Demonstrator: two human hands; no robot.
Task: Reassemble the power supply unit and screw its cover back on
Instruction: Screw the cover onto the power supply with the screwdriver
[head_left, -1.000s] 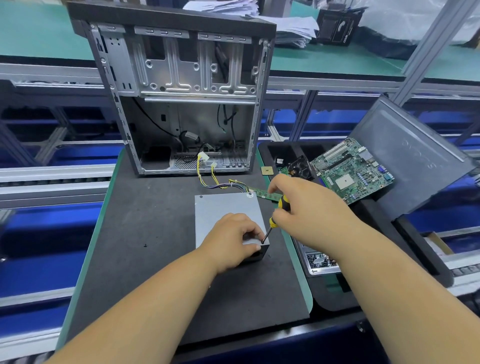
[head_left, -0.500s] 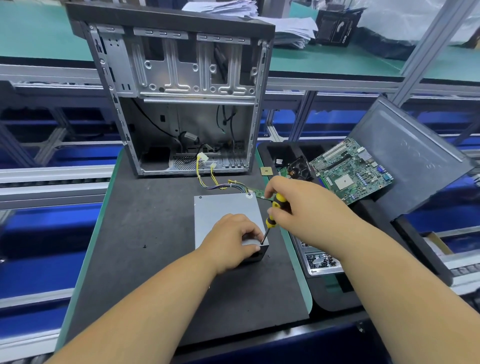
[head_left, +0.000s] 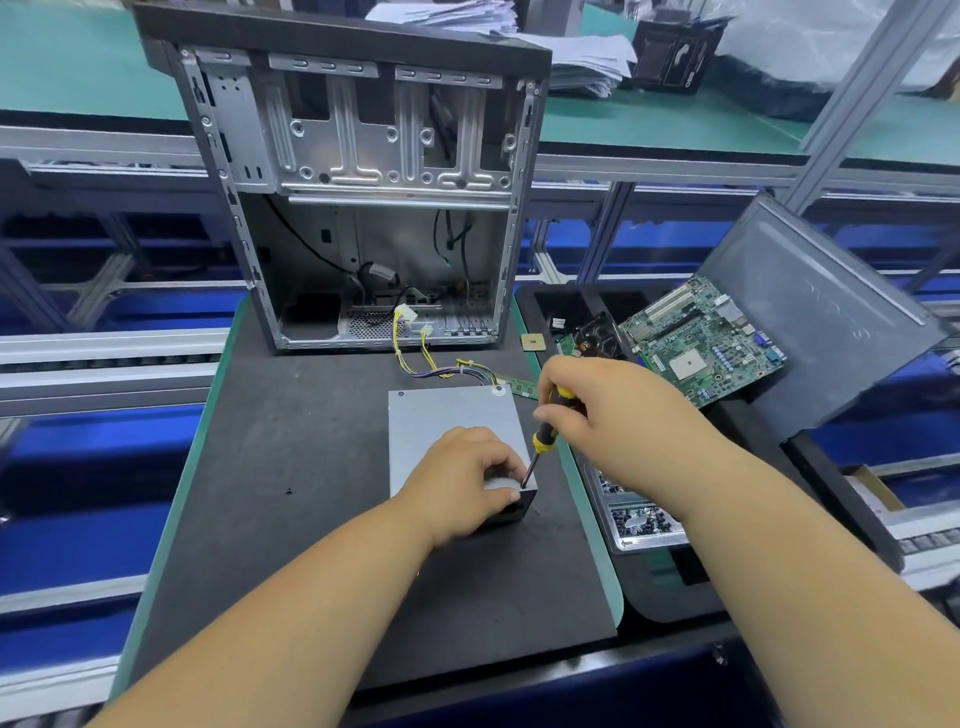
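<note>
The power supply (head_left: 451, 415) is lying flat on the tabletop (head_left: 291, 447), in front of the open computer case (head_left: 363, 197). The left hand (head_left: 460, 480) is gripping its near right corner, bracing it. The right hand (head_left: 605, 415) is clasping the screwdriver (head_left: 543, 441), tip seated at that corner. Advice: be keeping the shaft square over the screw, pressing firmly, turning without letting the cover shift.
</note>
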